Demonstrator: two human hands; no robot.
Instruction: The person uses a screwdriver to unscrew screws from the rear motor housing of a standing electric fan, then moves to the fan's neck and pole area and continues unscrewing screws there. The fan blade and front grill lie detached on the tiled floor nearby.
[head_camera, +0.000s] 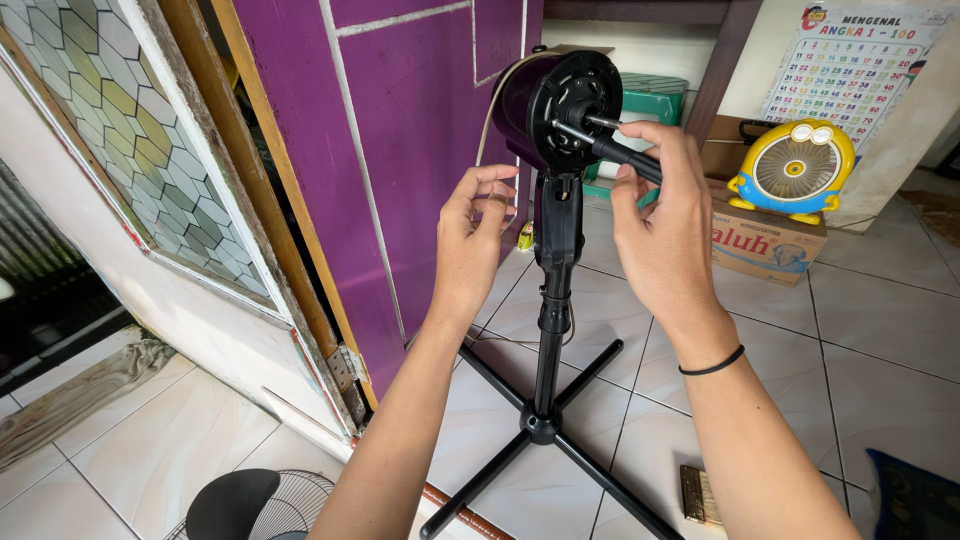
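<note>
At upper centre, the right hand grips a screwdriver against the fan motor; the left hand pinches something too small to tell. The stand looks rigid, top-heavy; best steadied by its pole.

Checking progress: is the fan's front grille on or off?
Off: the motor head shows a bare shaft; a grille lies on the floor.

purple door | small yellow fan on cardboard box | number chart | fan grille on floor
</note>
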